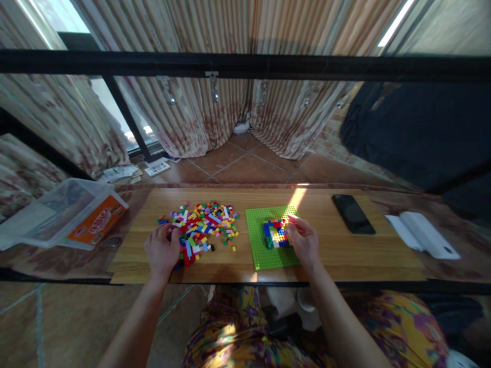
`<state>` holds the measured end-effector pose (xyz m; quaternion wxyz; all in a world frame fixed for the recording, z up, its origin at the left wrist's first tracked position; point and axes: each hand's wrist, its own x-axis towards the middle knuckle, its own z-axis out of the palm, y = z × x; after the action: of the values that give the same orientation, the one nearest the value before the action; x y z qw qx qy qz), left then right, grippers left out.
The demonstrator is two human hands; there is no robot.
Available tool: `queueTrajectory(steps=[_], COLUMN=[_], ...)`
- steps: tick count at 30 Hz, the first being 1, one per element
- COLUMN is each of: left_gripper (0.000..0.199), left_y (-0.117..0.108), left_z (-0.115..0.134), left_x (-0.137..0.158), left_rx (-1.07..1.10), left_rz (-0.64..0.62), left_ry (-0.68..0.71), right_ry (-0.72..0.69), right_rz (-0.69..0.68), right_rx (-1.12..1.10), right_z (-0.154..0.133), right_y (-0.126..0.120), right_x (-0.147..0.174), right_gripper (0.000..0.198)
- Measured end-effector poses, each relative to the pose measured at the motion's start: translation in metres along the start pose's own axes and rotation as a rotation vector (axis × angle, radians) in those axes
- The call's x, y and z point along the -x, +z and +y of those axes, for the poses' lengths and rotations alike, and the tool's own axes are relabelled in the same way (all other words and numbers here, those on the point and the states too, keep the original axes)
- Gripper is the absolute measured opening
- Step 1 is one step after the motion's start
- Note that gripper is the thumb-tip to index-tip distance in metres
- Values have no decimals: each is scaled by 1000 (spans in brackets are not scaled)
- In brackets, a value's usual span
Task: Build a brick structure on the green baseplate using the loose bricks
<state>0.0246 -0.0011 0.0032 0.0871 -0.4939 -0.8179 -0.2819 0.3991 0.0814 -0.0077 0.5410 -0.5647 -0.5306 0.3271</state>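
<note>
My left hand [163,249] rests at the left edge of a loose pile of small colourful toy bricks [207,222]. Its fingers are loosely curled, with a gap between thumb and forefinger, and no held brick shows there. My right hand [304,239] is at the right side of a low build of bricks [276,232], mostly blue, white and red. Thumb and fingertips are closed together at the build's upper right corner; what they grip, if anything, is too small to make out. Beneath the build lies a green studded baseplate [264,260], partly covered by my right hand.
A black phone [353,213] lies right of the baseplate on the wooden board [326,266]. Farther right is a white object [425,235]. A clear plastic bin [65,204] with an orange label stands at left. A dark bar [245,64] crosses before striped curtains [215,117].
</note>
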Motion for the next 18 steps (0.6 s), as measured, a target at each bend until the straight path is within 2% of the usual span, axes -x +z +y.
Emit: queueTrajectory(steps=[3, 6, 9, 12, 15, 18], left_gripper=[36, 35, 35, 34, 33, 33], left_y=[-1, -1, -2, -1, -1, -1], left_z=[1, 2, 3, 3, 3, 2], left_x=[1, 1, 1, 1, 2, 2], left_rx=[4, 13, 19, 30, 32, 28], left_rz=[7, -2, -12, -8, -10, -21], left_ry=[1, 2, -6, -17, -29, -21], right_ry=[-32, -193, -315, -411, -437, -441], right_rz=[42, -3, -120, -299, -458, -549], right_rx=[35, 178, 298, 311, 356, 480], right_z=[-12, -31, -47, -53, -52, -54], right_y=[0, 4, 17, 38, 58, 71], right_x=[10, 20, 34, 52, 70, 81], right_gripper=[30, 25, 21, 20, 18, 15])
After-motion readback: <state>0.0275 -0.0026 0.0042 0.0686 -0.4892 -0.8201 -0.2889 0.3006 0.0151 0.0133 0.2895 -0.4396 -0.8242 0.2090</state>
